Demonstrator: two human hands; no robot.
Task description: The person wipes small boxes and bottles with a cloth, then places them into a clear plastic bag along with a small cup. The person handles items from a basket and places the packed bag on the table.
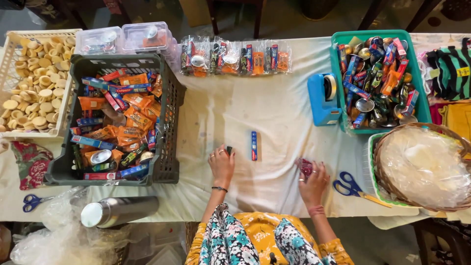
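My left hand (222,163) rests on the white cloth (230,105), its fingers over a small dark item (229,149) whose kind I cannot tell. Just right of it a slim blue box (253,145) lies upright on the cloth. My right hand (312,180) holds a small red-patterned packet (306,167) against the cloth. A row of filled clear bags (234,57) lies along the far side.
A dark crate (169,118) of orange and blue packets stands left, a white basket of round biscuits (29,81) beyond it. A green tray (416,68) of mixed items, a blue tape dispenser (322,98), a wicker basket (422,164) and blue scissors (349,185) are right. A steel flask (117,211) lies near left.
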